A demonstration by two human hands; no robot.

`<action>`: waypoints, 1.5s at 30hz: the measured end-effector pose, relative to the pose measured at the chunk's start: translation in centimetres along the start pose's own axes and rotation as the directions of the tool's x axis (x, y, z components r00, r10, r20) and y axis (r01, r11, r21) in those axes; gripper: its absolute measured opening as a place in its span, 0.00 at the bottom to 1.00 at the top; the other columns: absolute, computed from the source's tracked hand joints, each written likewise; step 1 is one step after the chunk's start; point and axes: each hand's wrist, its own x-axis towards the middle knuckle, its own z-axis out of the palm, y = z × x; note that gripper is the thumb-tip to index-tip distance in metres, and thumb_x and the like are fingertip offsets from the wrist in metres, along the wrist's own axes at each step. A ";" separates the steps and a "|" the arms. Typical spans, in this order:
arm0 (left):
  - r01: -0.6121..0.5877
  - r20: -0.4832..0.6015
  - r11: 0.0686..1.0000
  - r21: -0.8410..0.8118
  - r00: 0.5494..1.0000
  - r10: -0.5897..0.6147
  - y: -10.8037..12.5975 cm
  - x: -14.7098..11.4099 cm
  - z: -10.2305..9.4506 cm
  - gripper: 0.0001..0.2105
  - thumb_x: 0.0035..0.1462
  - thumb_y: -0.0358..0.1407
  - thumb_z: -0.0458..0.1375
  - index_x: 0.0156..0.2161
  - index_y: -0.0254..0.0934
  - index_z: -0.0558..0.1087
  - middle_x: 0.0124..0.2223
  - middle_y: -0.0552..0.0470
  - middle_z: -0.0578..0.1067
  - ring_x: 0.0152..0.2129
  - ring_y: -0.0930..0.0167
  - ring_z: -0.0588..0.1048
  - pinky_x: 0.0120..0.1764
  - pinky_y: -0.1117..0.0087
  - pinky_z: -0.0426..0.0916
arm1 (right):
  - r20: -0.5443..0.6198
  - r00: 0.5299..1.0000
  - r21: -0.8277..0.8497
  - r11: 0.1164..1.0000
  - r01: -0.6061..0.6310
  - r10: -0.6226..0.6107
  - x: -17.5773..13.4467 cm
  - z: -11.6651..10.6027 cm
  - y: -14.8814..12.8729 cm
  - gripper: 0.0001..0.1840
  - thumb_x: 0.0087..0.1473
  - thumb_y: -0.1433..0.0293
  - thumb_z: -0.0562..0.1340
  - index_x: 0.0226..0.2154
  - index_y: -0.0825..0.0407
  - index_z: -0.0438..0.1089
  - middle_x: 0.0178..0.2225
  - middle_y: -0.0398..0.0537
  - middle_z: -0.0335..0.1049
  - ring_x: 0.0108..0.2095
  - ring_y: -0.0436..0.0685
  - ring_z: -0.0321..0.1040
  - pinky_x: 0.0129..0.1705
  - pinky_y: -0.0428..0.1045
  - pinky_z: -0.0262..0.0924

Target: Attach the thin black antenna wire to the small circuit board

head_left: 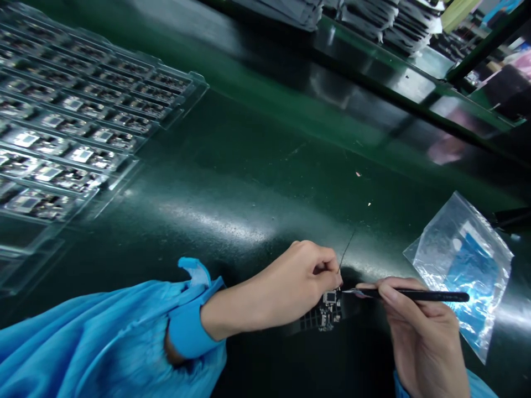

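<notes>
My left hand (298, 284) is closed in a pinch on a thin black wire (346, 249), whose loose end sticks up past the fingertips. Just below those fingers lies a small circuit board (331, 315) with a square silver part, on a dark gridded piece (309, 321) partly covered by the hand. Black tweezers (440, 296) rest in my right hand (423, 326), gripped between thumb and fingers. Their pale tip points left at the board's upper edge, close to my left fingertips; whether it touches the board I cannot tell.
Clear plastic trays (136, 160) filled with rows of circuit boards lie at the left. A clear bag (464, 265) with blue content lies at the right. Along the back, a shelf (373, 55) carries stacked grey trays (373, 19). Small scraps dot the green tabletop (249, 166).
</notes>
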 end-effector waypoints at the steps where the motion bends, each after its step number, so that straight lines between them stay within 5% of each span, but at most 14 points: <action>1: 0.002 0.001 1.000 0.000 1.000 -0.002 0.0 0.0 0.0 0.11 0.56 0.34 0.49 0.25 0.33 0.67 0.26 0.53 0.71 0.23 0.73 0.67 0.28 0.72 0.62 | -0.005 1.000 -0.001 1.000 -0.001 0.001 0.0 0.0 0.0 0.02 0.45 0.70 0.68 0.24 0.52 0.77 0.25 0.48 0.76 0.30 0.56 0.74 0.35 0.42 0.68; 45: 0.024 0.008 1.000 -0.011 1.000 -0.024 0.3 -0.1 0.0 0.11 0.56 0.33 0.49 0.25 0.32 0.68 0.24 0.55 0.68 0.22 0.75 0.66 0.28 0.73 0.62 | 0.031 0.999 0.014 0.999 0.029 -0.030 0.3 0.2 0.2 0.01 0.46 0.71 0.68 0.26 0.51 0.77 0.26 0.46 0.77 0.30 0.52 0.74 0.36 0.38 0.67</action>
